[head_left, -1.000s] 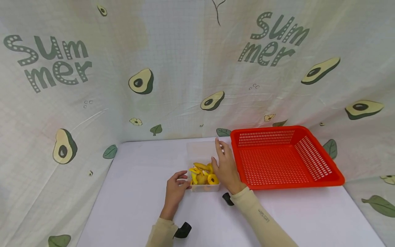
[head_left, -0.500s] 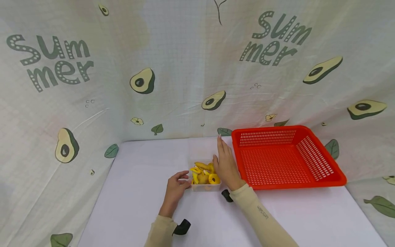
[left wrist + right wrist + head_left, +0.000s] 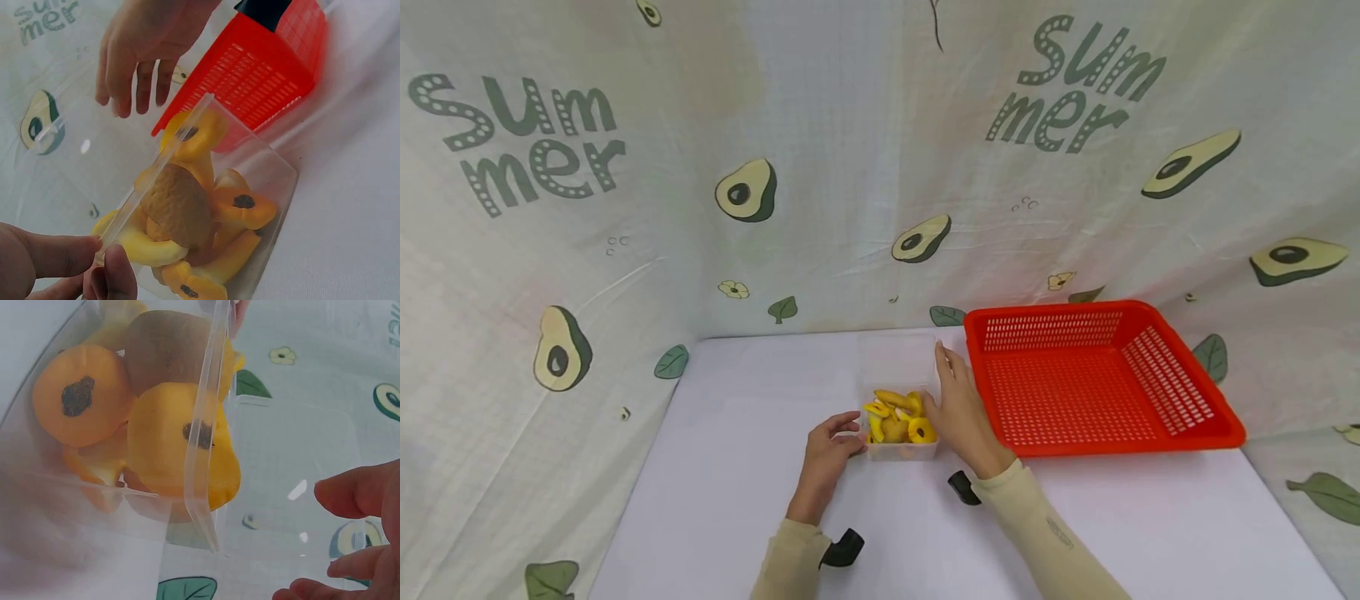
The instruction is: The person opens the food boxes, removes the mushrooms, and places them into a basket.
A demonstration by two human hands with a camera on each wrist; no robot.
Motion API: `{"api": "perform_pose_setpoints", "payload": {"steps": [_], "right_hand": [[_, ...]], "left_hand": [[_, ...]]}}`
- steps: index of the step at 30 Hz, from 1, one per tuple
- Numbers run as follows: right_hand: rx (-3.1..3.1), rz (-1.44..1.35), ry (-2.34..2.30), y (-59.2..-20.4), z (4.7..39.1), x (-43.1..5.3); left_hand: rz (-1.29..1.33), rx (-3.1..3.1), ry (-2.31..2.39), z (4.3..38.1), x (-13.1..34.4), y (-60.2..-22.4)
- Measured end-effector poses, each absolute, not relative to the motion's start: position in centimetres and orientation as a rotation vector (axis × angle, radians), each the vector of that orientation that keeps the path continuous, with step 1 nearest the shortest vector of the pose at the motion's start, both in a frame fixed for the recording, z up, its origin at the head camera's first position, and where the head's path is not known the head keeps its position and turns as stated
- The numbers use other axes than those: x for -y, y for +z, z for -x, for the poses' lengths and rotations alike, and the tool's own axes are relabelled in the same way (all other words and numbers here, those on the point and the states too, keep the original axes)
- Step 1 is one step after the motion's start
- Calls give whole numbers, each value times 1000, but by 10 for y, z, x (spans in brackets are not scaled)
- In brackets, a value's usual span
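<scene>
A clear plastic box (image 3: 902, 452) full of yellow toy fruits (image 3: 878, 427) stands on the white table. Among them, the left wrist view shows a brown, rough potato-like piece (image 3: 177, 206) and a curved yellow banana-like piece (image 3: 147, 247). Behind the box its transparent lid (image 3: 287, 450) is raised open. My left hand (image 3: 827, 457) pinches the box's rim at the left side between thumb and finger. My right hand (image 3: 962, 414) is beside the box's right side, close to the lid's right edge, with fingers extended and nothing held.
To the right of the box sits a red perforated basket (image 3: 1078, 400), close to my right hand. A cloth (image 3: 820, 275) printed with avocados and leaves hangs behind the table. Black wrist-worn pieces (image 3: 844, 548) show by both sleeves.
My right hand has drawn slightly right and down, its fingers now less straight up than half a second ago. My left hand stays at the box's left side.
</scene>
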State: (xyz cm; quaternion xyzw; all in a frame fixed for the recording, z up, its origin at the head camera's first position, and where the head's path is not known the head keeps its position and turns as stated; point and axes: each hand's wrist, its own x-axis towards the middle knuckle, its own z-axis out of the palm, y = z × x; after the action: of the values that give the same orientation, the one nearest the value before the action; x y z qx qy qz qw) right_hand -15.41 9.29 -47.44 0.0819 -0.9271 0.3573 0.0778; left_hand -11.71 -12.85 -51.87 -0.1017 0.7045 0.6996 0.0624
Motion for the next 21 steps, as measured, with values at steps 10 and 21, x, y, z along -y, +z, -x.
{"api": "perform_pose_setpoints", "payload": {"steps": [10,21], "right_hand": [[2618,-239,1141,-475,129,-82],[2523,-542,1067,-498,125,-54]], "left_hand": [[330,-2100,2129,118,128,-519],[329,-2101,2132,119,128,-520]]}}
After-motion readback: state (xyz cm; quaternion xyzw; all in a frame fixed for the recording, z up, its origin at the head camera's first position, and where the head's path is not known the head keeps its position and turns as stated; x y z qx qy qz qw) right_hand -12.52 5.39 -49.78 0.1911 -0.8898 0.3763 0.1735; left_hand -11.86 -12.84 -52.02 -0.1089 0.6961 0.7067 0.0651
